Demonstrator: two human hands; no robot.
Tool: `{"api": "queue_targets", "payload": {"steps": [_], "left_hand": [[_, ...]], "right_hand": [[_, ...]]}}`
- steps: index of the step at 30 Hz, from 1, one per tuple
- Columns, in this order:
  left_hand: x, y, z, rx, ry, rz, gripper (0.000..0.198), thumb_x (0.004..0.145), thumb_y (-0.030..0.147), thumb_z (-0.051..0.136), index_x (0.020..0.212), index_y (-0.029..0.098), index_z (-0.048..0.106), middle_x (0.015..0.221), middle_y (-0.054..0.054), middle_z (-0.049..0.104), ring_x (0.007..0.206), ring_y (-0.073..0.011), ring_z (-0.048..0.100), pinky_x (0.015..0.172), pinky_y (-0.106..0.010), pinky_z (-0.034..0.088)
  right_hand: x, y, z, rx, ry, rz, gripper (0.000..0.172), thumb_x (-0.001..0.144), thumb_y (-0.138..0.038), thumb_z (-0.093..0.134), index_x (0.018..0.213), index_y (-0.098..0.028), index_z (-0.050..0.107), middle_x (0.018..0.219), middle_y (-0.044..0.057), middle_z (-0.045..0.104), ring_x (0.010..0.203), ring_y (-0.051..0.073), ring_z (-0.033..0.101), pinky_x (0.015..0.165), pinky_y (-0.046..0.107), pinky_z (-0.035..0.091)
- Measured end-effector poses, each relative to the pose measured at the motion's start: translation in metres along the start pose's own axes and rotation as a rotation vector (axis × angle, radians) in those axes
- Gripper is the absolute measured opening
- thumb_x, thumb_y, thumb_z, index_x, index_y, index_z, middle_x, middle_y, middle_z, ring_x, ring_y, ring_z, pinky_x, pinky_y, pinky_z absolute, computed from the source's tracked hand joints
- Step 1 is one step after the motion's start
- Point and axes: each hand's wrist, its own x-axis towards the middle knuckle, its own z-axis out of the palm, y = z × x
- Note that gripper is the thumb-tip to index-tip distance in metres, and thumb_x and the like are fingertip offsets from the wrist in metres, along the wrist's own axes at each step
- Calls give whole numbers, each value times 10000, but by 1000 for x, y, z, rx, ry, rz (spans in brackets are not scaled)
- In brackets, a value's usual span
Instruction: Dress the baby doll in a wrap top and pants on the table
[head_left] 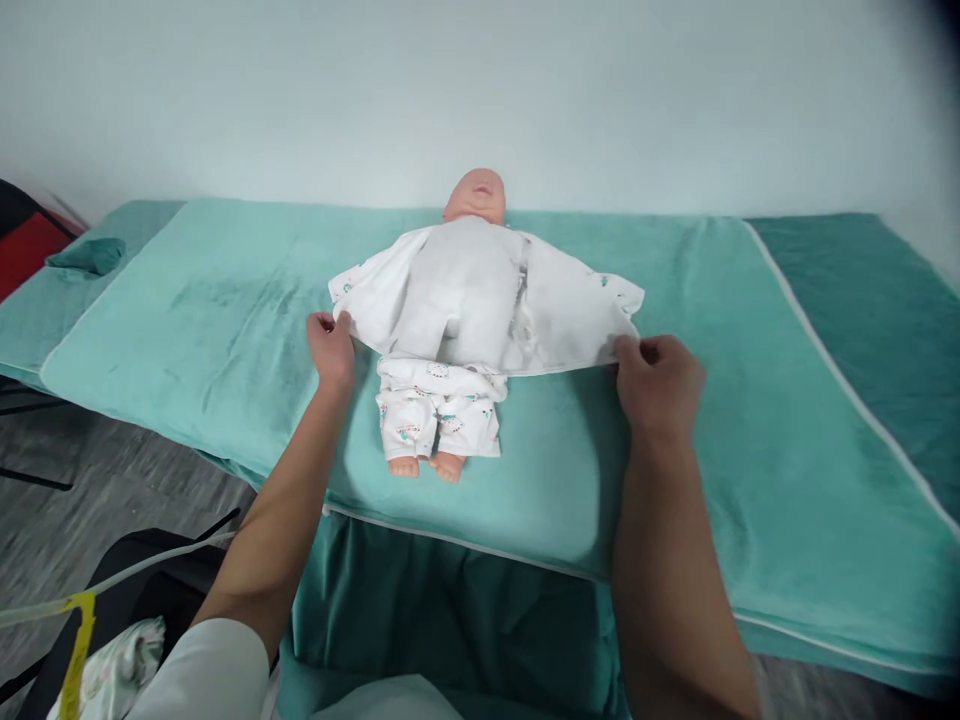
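Observation:
A baby doll (459,290) lies on its back on a teal blanket (225,330), head toward the wall. Its white printed top (570,310) is spread open to both sides, baring the cloth torso. Printed trousers (439,410) cover its legs, with the bare feet pointing at me. My left hand (331,347) pinches the lower left corner of the open top. My right hand (658,380) is closed on the lower right corner of the top, holding it flat against the blanket.
The blanket covers a long bed (862,330) against a pale wall. A folded teal cloth (86,255) lies at the far left beside something red. A dark bag (150,580) with printed fabric (120,660) sits on the grey floor at lower left.

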Motion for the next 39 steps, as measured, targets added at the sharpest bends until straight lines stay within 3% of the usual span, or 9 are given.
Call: {"api": "queue_targets", "payload": {"steps": [4,6,9,14,21,25,31,36,39], "left_hand": [[-20,2,-3,66,30,293,209,828,118,700,928,214,544,820,50,503,748,-100,493,754,-240,422],[-32,6,-7,49,-163,288,129,835,186,713,910,207,610,821,33,554,759,-113,519,747,-252,428],[-44,11,-14,12,-531,168,163,828,346,766,830,200,695,778,12,627,741,-134,546,714,-269,435],[-48,11,-28,-40,-724,128,233,819,427,816,825,203,755,769,-1,642,720,-135,514,669,-269,394],[-46,16,-39,-84,-1002,180,279,817,482,848,853,213,785,891,-35,636,748,-139,521,677,-289,380],[-46,22,-41,-50,-1110,222,330,764,543,876,839,232,793,931,-50,622,761,-157,524,728,-318,443],[-47,15,-41,-134,-1090,230,324,768,511,886,754,228,728,934,-66,660,899,-208,619,854,-376,500],[-53,23,-21,-144,-805,324,248,846,425,835,793,229,693,1204,-82,720,1182,-241,650,1058,-406,476],[-50,36,0,-163,-722,333,179,898,336,779,825,221,663,1400,-76,678,1320,-250,613,1095,-394,460]], "right_hand": [[-19,11,3,-50,16,-143,338,920,-509,604,708,-250,558,654,22,594,619,202,502,660,366,370],[-31,4,8,35,-39,-244,303,905,-493,637,741,-243,587,656,14,598,611,192,521,646,357,394],[-47,-10,15,229,-254,-456,201,912,-421,687,841,-237,655,788,27,679,682,184,603,666,341,479],[-62,-22,19,364,-529,-788,72,956,-300,713,1021,-271,709,1046,60,746,951,211,703,814,370,563],[-62,-23,23,362,-557,-874,40,929,-259,731,933,-272,694,1033,65,720,951,216,693,842,395,575],[-62,-24,22,399,-581,-781,71,918,-304,747,886,-278,689,1007,56,731,942,227,702,860,421,570],[-59,-20,29,482,-541,-593,145,924,-364,745,878,-269,647,1034,54,681,982,233,708,870,430,561],[-57,-32,41,473,-377,-554,200,933,-404,716,894,-257,586,1178,92,669,1140,250,675,891,417,562],[-54,-45,47,481,-335,-542,219,963,-423,666,901,-254,542,1296,110,680,1218,242,655,947,413,547]]}}
